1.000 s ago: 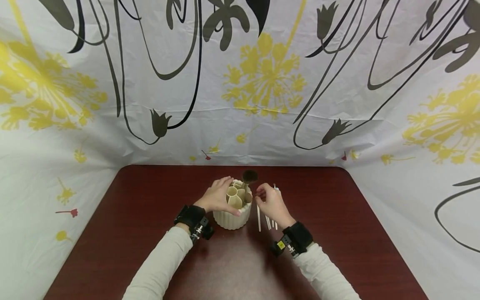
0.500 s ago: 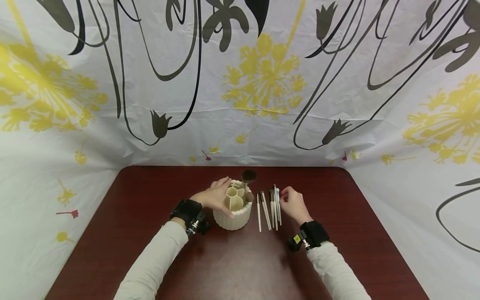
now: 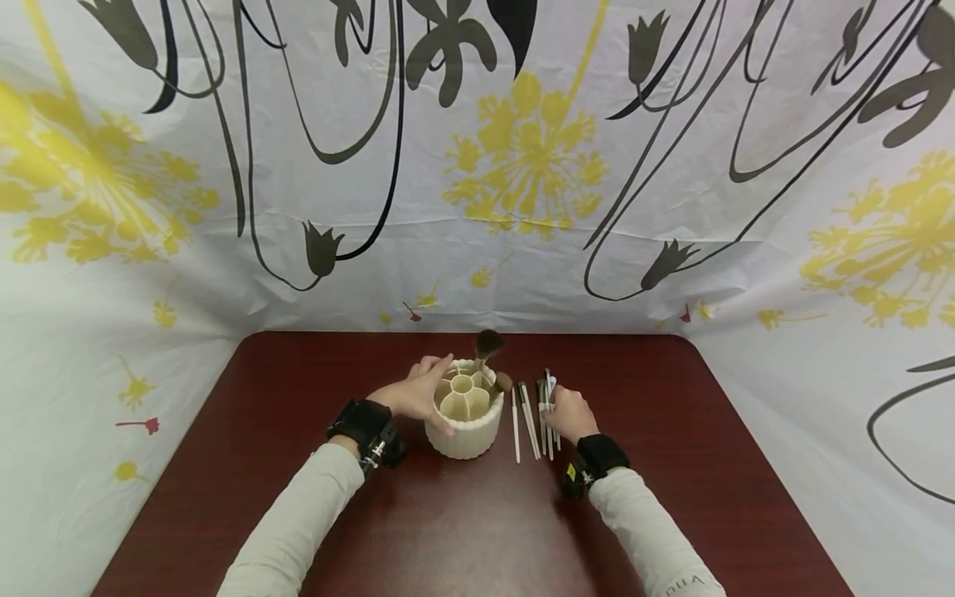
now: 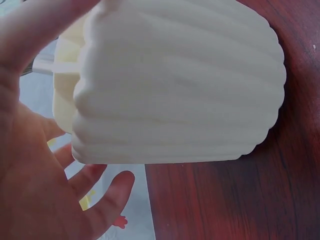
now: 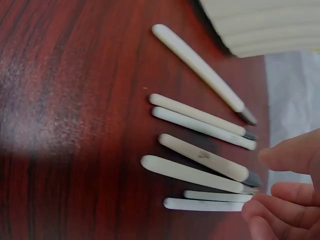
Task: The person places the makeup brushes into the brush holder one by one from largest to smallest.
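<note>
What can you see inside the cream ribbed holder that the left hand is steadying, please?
The holder has petal-shaped compartments round a centre tube. One large dark-bristled brush stands at its far side; the other compartments look empty, though their bottoms are hidden. The left hand grips its side.

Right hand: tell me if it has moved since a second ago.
Yes. The right hand went rightward from beside the ribbed holder, and now rests over the brushes on the table.
</note>
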The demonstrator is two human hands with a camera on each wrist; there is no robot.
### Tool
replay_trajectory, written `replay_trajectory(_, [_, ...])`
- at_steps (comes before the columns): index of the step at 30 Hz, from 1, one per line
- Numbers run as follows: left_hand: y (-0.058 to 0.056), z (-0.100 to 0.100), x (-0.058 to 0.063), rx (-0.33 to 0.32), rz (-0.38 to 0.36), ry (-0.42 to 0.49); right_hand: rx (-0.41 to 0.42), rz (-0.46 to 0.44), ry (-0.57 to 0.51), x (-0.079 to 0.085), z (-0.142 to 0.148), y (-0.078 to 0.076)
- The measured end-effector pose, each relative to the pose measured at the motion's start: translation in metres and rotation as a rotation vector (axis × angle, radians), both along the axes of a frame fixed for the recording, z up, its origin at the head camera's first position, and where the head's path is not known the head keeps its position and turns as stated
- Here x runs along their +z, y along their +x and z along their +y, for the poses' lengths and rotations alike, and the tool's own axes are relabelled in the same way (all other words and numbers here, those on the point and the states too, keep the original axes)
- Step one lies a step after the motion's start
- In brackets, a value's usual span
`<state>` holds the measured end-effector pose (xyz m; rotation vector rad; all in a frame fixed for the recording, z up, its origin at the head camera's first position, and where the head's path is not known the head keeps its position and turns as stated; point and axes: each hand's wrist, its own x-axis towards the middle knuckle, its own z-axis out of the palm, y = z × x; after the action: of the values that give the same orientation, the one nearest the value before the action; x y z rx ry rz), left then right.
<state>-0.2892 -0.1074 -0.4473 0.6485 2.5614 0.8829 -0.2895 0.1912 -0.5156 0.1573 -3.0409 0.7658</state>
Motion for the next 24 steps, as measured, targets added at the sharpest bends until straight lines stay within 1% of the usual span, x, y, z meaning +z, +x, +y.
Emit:
replay_trajectory(5, [0.002, 0.000, 0.001, 0.037, 0.008, -0.005, -0.073, -0.010, 0.049, -0.007, -0.008, 0.001])
replay_trajectory(9, [0.004, -0.001, 0.000, 0.061, 0.013, 0.009, -0.103, -0.009, 0.066, -0.011, -0.010, 0.004])
replay_trajectory(15, [0.003, -0.002, -0.002, 0.093, 0.024, 0.047, -0.095, 0.010, 0.091, -0.017, -0.010, 0.002])
replay_trajectory(21, [0.001, -0.002, -0.003, 0.128, 0.027, 0.024, -0.066, 0.018, 0.099, -0.024, -0.007, 0.000])
replay_trajectory(24, [-0.002, -0.001, -0.004, 0.122, 0.052, 0.019, -0.053, 0.031, 0.096, -0.027, -0.007, 0.000])
